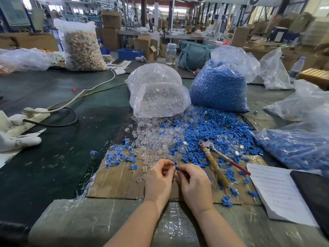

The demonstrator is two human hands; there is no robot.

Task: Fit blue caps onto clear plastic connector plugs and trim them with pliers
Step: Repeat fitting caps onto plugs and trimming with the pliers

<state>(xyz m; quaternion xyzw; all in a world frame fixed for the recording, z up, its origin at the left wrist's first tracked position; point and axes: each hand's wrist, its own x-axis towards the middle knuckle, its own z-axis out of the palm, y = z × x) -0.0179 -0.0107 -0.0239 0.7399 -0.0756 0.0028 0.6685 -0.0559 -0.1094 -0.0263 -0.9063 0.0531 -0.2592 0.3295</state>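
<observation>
Our left hand [159, 180] and right hand [194, 184] meet over a cardboard sheet [115, 182] on the dark green table [53, 157], fingers curled, the right pinching a blue cap [176, 167]; what the left pinches we cannot tell. Pliers [216, 160] lie just right, amid spilled caps and clear plugs [151, 138]. Behind stand bulging bags and a factory hall of cartons.

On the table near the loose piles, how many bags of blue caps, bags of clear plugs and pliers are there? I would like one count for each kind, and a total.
Bags of blue caps: 2, one upright and one lying at the right
Bag of clear plugs: 1
Pliers: 1
Total: 4
</observation>
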